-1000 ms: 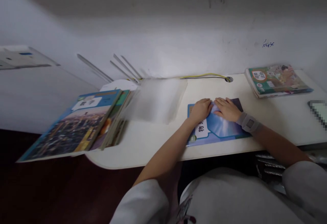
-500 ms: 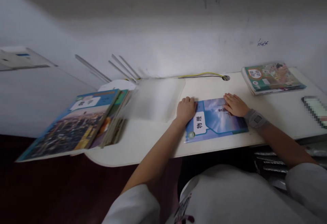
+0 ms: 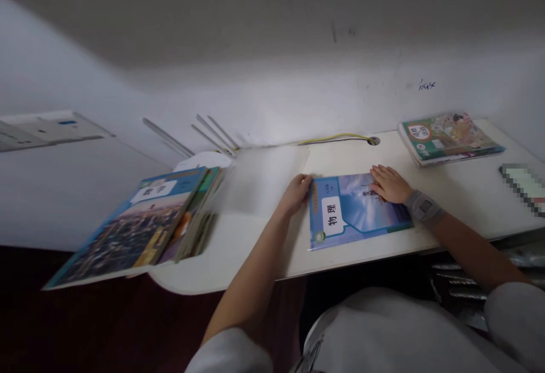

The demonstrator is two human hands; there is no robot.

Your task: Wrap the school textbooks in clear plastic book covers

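Note:
A blue textbook with a white title label lies flat on the white desk, close to its front edge. My right hand rests flat on the book's upper right part, fingers spread. At the book's upper left corner is my left hand, its fingers curled and touching the edge; whether they pinch the cover is too small to tell. Just left of that hand lies a translucent plastic sheet.
A row of leaning books stands at the left end by a metal rack. At the back right lies a book stack, with a phone at the right edge. A yellow cable runs into a desk hole.
My left hand has slid off the book's top to its left edge, uncovering the corner. My right hand stays on the cover. The camera view has shifted slightly.

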